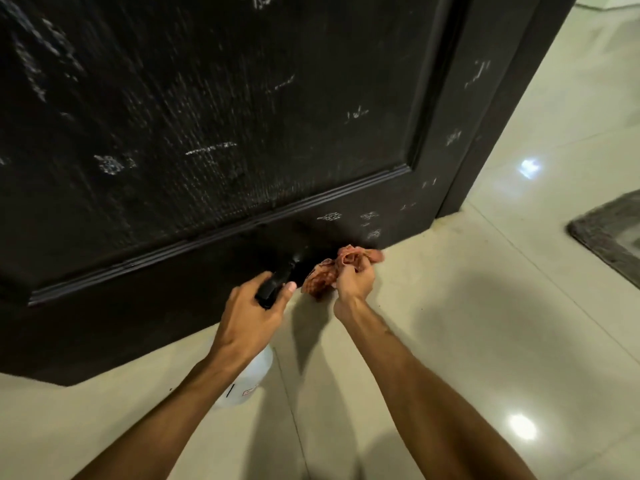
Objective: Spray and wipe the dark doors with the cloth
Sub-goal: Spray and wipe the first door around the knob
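Observation:
A dark panelled door [214, 109] fills the upper left, streaked with wet spray marks. My left hand [251, 311] grips the black trigger head of a spray bottle [247, 377], whose white body shows below my wrist; the nozzle points at the door's bottom rail. My right hand [353, 284] holds a crumpled reddish patterned cloth [334, 268] low against the bottom edge of the door, just above the floor.
The dark door frame [498, 109] stands to the right of the door. Pale glossy floor tiles [485, 323] spread below and right. A grey mat [613, 230] lies at the right edge.

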### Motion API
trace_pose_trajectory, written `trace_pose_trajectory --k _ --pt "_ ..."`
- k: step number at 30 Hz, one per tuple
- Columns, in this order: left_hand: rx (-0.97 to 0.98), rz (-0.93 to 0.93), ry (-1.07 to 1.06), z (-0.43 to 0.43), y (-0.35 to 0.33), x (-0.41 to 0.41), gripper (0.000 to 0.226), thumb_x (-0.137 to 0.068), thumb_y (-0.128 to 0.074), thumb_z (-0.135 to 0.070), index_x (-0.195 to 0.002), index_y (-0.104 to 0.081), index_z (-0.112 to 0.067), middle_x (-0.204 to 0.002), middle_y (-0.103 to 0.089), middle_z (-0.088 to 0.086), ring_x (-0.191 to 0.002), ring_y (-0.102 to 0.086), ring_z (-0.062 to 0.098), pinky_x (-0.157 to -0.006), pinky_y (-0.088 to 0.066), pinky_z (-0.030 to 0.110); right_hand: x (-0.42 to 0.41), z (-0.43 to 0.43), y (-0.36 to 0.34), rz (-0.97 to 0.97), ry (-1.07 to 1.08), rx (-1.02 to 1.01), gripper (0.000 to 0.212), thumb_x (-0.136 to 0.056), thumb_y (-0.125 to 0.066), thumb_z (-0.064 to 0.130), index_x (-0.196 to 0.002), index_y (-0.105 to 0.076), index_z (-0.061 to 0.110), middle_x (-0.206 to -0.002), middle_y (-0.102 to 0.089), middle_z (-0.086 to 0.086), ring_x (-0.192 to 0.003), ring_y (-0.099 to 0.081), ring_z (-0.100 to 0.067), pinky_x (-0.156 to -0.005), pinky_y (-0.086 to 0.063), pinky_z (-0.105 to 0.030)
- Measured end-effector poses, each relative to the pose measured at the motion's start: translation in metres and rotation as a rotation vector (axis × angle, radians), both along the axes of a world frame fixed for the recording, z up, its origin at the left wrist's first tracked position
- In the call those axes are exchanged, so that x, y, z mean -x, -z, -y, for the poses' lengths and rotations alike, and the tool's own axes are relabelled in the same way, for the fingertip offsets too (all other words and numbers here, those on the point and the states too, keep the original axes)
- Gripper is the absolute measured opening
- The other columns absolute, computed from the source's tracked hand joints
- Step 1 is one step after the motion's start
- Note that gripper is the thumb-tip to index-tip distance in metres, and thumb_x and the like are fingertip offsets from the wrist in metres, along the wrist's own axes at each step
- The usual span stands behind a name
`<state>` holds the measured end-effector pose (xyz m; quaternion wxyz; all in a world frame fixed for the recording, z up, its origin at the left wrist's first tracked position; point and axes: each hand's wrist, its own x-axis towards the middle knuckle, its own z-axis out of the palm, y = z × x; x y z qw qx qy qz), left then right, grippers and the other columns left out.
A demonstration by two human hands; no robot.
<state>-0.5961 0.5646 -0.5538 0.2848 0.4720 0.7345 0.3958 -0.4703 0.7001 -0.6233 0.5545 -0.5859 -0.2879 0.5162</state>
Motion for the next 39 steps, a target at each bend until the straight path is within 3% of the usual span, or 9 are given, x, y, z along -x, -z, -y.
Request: trace_pose_trajectory --k 4,9,13,18,23,28,33,37,39 --pt "-0.057 -0.015 0.040 -0.015 -0.013 -0.006 0.036 -0.085 -0.063 -0.062 -0.090 -0.065 -0.026 -0.075 -0.067 -0.007 -0.069 -0.066 0.010 -0.057 -0.056 0.034 -0.005 -0.008 -0.018 0.129 -0.082 -0.290 0.045 -0.094 -0.059 -0.005 -0.129 -0.062 0.022 -0.129 -0.061 0.004 -0.120 -0.060 -0.006 -0.105 -0.048 -0.023" --pt "-0.060 0.014 0.060 -0.016 -0.022 -0.014 0.025 -0.089 -0.066 -0.053 -0.092 -0.067 -0.028 -0.082 -0.071 -0.015 -0.075 -0.068 0.001 -0.061 -0.052 0.029 0.002 -0.015 -0.018 0.136 0.054 -0.035 0.056 -0.087 -0.050 -0.005 -0.138 -0.059 0.018 -0.132 -0.057 -0.009 -0.128 -0.056 -0.024 -0.116 -0.041 -0.035" --pt "-0.117 0.063 0.020 -0.025 -0.037 -0.018 0.028 -0.086 -0.066 -0.054 -0.094 -0.067 -0.028 -0.085 -0.074 -0.007 -0.058 -0.062 0.000 -0.061 -0.047 0.025 0.014 0.003 -0.051 0.267 -0.116 -0.614 0.056 -0.080 -0.052 -0.012 -0.130 -0.064 0.009 -0.129 -0.049 -0.008 -0.124 -0.054 -0.017 -0.109 -0.044 -0.030" --pt "-0.116 0.068 0.033 -0.023 -0.050 -0.026 0.020 -0.090 -0.068 -0.045 -0.091 -0.067 -0.025 -0.081 -0.073 0.007 -0.048 -0.058 0.008 -0.045 -0.047 0.024 0.011 0.000 -0.028 0.147 0.079 -0.043 0.053 -0.082 -0.051 -0.002 -0.132 -0.060 0.010 -0.125 -0.054 -0.015 -0.120 -0.057 -0.031 -0.108 -0.042 -0.032" --pt "-0.150 0.072 0.012 -0.032 -0.056 -0.029 0.023 -0.090 -0.069 -0.046 -0.090 -0.067 -0.023 -0.076 -0.070 0.010 -0.044 -0.054 0.009 -0.044 -0.046 0.028 0.002 0.004 -0.049 0.294 -0.166 -0.536 0.051 -0.079 -0.054 -0.009 -0.124 -0.060 0.012 -0.117 -0.055 -0.006 -0.110 -0.058 -0.016 -0.099 -0.048 -0.026" --pt "-0.104 0.104 0.064 -0.032 -0.052 -0.045 0.020 -0.093 -0.068 -0.039 -0.094 -0.068 -0.019 -0.087 -0.071 0.010 -0.052 -0.059 0.005 -0.045 -0.046 0.021 -0.038 -0.052 0.005 0.171 0.048 0.087 0.044 -0.087 -0.059 0.013 -0.128 -0.064 0.025 -0.132 -0.061 -0.009 -0.122 -0.060 -0.025 -0.110 -0.045 -0.036" --pt "-0.086 0.084 0.107 -0.050 -0.051 -0.056 0.018 -0.094 -0.068 -0.040 -0.094 -0.067 -0.022 -0.088 -0.071 0.008 -0.056 -0.061 0.005 -0.047 -0.047 0.019 -0.046 -0.053 -0.031 0.359 -0.002 -0.413 0.058 -0.091 -0.047 -0.013 -0.144 -0.055 0.008 -0.141 -0.044 -0.008 -0.130 -0.048 -0.014 -0.116 -0.036 -0.021" --pt "-0.059 0.067 0.132 -0.065 -0.056 -0.072 0.018 -0.093 -0.068 -0.042 -0.093 -0.067 -0.024 -0.090 -0.073 0.003 -0.055 -0.062 0.002 -0.047 -0.046 0.019 -0.049 -0.063 -0.012 0.228 0.014 -0.044 0.051 -0.086 -0.048 0.002 -0.132 -0.064 0.016 -0.128 -0.056 -0.012 -0.103 -0.066 -0.025 -0.092 -0.057 -0.027" --pt "-0.080 0.051 0.135 -0.079 -0.064 -0.080 0.017 -0.093 -0.069 -0.043 -0.089 -0.067 -0.027 -0.086 -0.073 0.001 -0.050 -0.059 0.003 -0.048 -0.045 0.020 -0.050 -0.060 -0.038 0.256 -0.014 -0.264 0.053 -0.081 -0.045 0.002 -0.129 -0.065 0.011 -0.130 -0.053 -0.011 -0.113 -0.060 -0.022 -0.106 -0.050 -0.032"
